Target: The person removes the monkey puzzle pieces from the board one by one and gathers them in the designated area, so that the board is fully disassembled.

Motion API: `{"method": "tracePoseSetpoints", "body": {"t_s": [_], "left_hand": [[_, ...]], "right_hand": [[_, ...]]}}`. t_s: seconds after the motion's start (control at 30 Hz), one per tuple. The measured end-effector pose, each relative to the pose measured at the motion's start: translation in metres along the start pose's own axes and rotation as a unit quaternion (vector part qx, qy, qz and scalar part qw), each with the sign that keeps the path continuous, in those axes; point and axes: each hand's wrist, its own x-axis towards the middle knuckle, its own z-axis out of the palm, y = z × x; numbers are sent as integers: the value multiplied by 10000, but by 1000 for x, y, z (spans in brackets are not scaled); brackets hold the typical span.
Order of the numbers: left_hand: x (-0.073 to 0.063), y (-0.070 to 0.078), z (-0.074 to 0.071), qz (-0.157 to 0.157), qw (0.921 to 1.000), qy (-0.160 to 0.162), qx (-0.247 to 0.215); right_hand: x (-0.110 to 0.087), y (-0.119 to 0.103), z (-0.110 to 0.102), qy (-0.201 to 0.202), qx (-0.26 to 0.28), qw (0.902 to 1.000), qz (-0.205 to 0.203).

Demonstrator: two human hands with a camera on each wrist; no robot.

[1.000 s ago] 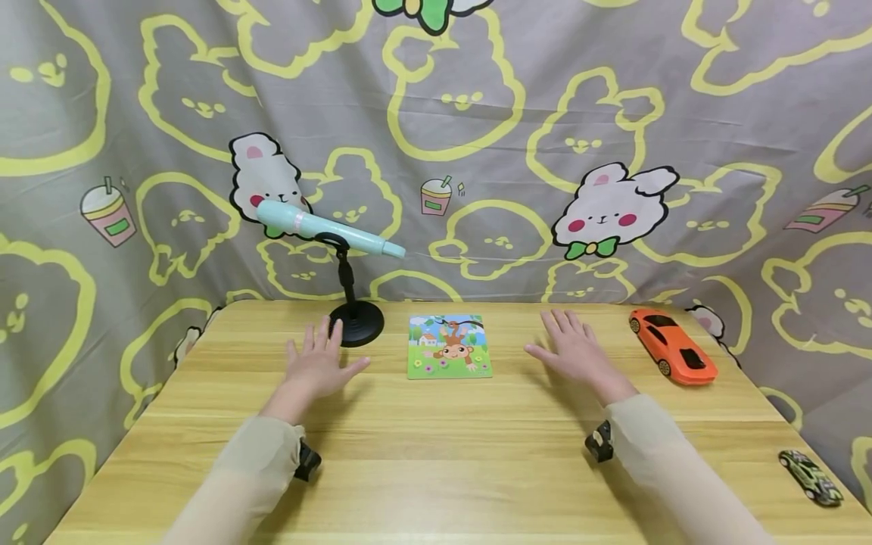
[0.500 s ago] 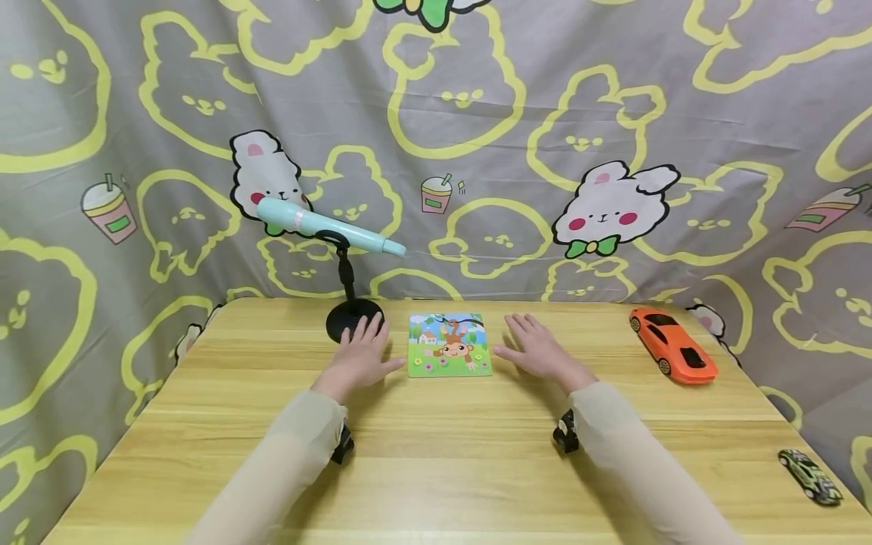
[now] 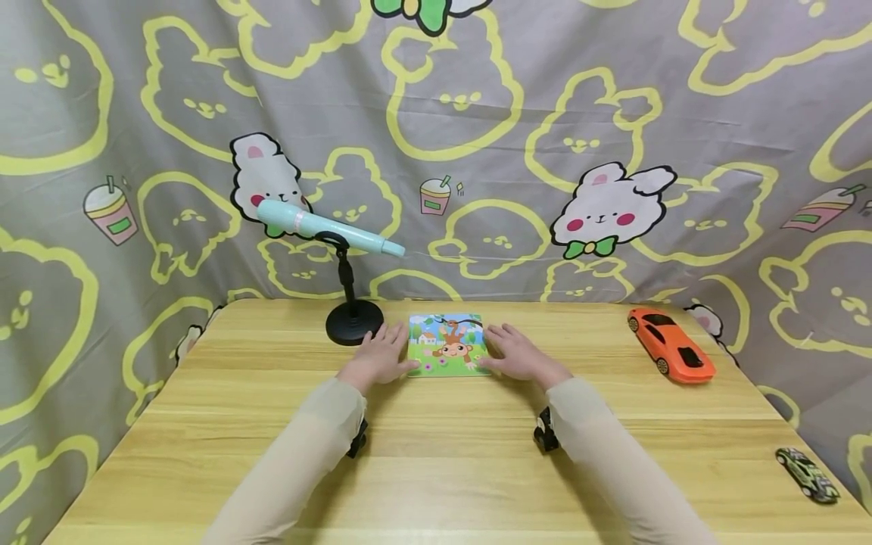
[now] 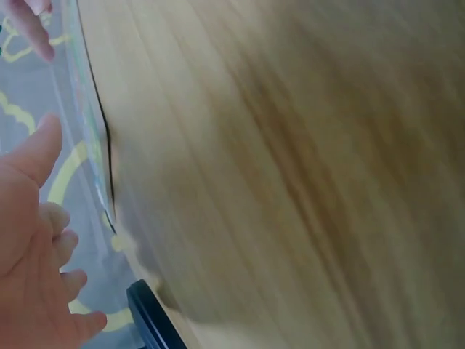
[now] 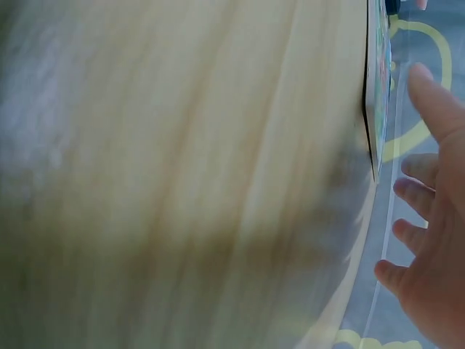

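Observation:
A square picture board [image 3: 447, 346], printed with a monkey hanging from a branch, lies flat on the wooden table. My left hand [image 3: 378, 358] is at its left edge, fingers spread and thumb pointing inward near the lower left corner. On the opposite side, my right hand [image 3: 518, 354] overlaps the right edge in the head view, its thumb by the lower right corner. Both wrist views show the fingers extended, with a gap between the board's thin edge [image 4: 102, 145] and the left hand [image 4: 33, 240]. The right hand [image 5: 436, 218] likewise hovers beside the board [image 5: 375, 109].
Behind the left hand, a light-blue toy microphone [image 3: 327, 229] rests on a black stand [image 3: 354, 321] with a round base. An orange toy car [image 3: 671, 345] sits at the back right, and a small camouflage toy car [image 3: 808, 475] near the right edge. A patterned grey curtain [image 3: 477, 174] hangs behind.
Both hands have moved inward from either side, the left one rightward and the right one leftward, up to the picture board's edges. The board has stayed in place.

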Motion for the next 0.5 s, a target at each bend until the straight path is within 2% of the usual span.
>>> {"method": "tracePoseSetpoints", "body": {"t_s": [0.17,0.5], "left_hand": [[4,-1,3,131,9996,-142,226],[3,1,6,216,9981,-537,220]], "right_hand": [[-1,-2,0,-87,13,9999,-81],[1,1,2,-310,24,9993,-223]]}}
